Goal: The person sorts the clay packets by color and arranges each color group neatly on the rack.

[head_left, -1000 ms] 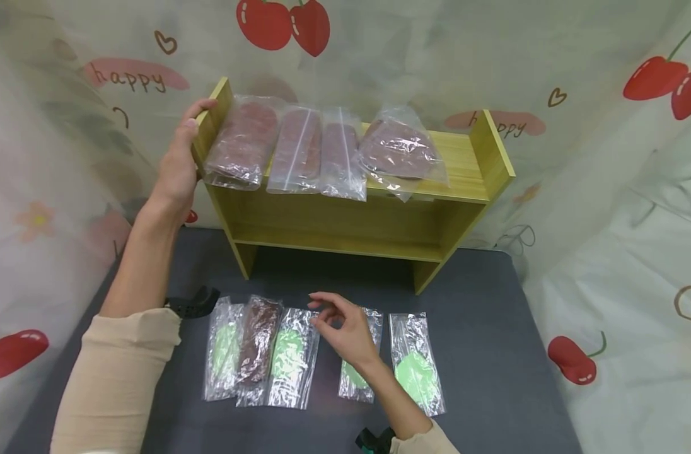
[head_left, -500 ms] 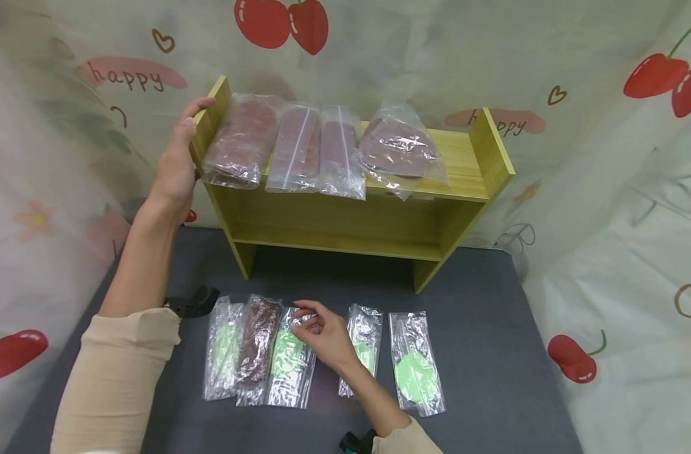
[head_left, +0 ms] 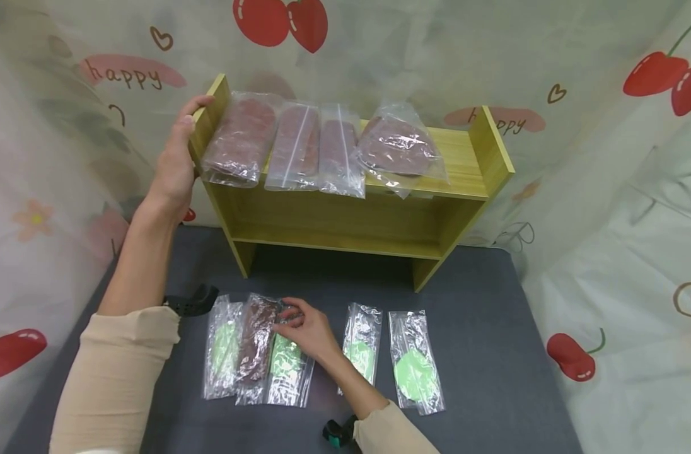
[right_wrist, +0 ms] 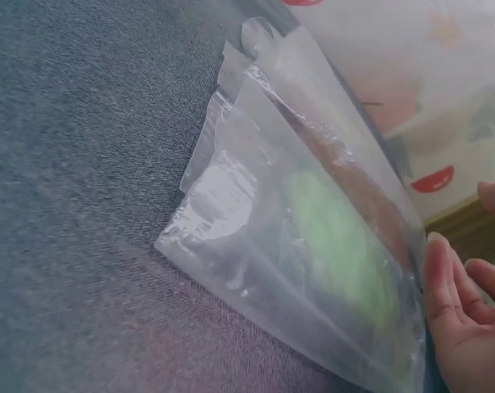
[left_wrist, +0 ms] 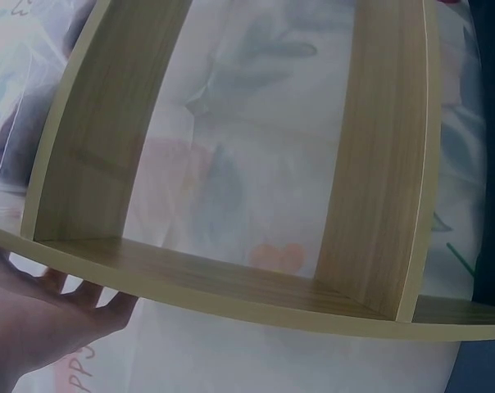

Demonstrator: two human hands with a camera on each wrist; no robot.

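My left hand holds the left side panel of a yellow wooden shelf unit; its fingers lie against the panel's outer face in the left wrist view. My right hand hovers over the flat packets on the table, thumb and fingers apart with nothing between them. Its fingertips are by the right edge of a clear bag with a dark brown flat content. Under the hand lies a clear bag with a green patch, partly hidden; the right wrist view shows this green-patched bag up close.
Several clear bags with reddish-brown flat contents lie along the shelf's top, overhanging its front. More green-patched bags lie to the right on the dark grey table, another to the left. A printed curtain surrounds the table.
My right hand has moved left, from above the gap between the bags to the brown packet's edge, uncovering a green-patched bag. My left hand stays on the shelf panel.
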